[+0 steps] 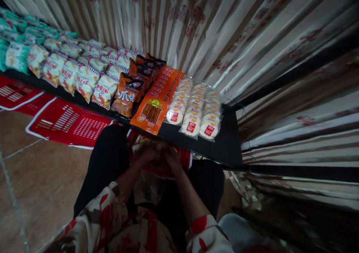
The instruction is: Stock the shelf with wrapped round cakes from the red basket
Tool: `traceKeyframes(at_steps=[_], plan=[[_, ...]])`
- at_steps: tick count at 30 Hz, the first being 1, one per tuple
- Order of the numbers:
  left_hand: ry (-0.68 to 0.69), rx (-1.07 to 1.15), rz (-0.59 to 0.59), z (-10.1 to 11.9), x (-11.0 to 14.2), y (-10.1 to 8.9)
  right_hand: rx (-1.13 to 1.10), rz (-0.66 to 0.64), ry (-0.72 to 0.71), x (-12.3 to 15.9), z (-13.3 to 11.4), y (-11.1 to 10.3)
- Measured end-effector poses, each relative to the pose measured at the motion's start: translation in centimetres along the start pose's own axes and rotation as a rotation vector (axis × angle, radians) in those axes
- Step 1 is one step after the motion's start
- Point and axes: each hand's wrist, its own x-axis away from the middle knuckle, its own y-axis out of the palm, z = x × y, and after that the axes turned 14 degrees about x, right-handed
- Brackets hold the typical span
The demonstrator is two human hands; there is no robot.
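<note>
Both my hands reach down into a red basket (pixel 184 159) between my knees, under the front edge of a black shelf. My left hand (pixel 150 154) is on the left side of the basket, close to my right hand (pixel 171 158). Dim light and shadow hide the fingers of both, so any hold is unclear. Pale and brownish items (pixel 139 144) that I cannot make out lie about my left hand. A clear plastic bag (pixel 148 187) shows between my forearms.
On the black shelf (pixel 228 133) stand rows of white snack bags (pixel 86 81), teal bags (pixel 17 56), orange-black bags (pixel 126 95), a flat orange packet (pixel 151 114) and wrapped round crackers (pixel 192 122). More red baskets (pixel 70 122) sit left. Pleated curtain (pixel 196 28) hangs behind; black bars (pixel 294 73) run right.
</note>
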Motion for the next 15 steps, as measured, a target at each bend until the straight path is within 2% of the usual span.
traceKeyframes(at_steps=[3, 9, 11, 15], plan=[[-0.019, 0.074, -0.1, 1.0, 0.5, -0.2, -0.107, 0.005, 0.025, 1.1, -0.4, -0.8], [-0.071, 0.233, -0.165, 1.2, 2.1, 0.0, -0.213, 0.086, 0.082, 3.6, 0.2, -1.5], [-0.072, 0.302, -0.185, 1.1, 2.7, 0.0, -0.314, 0.104, 0.096, 4.5, 0.2, -1.6], [-0.027, 0.274, -0.191, 1.6, 4.0, 0.2, -0.478, 0.104, 0.071, 6.0, -0.2, -2.2]])
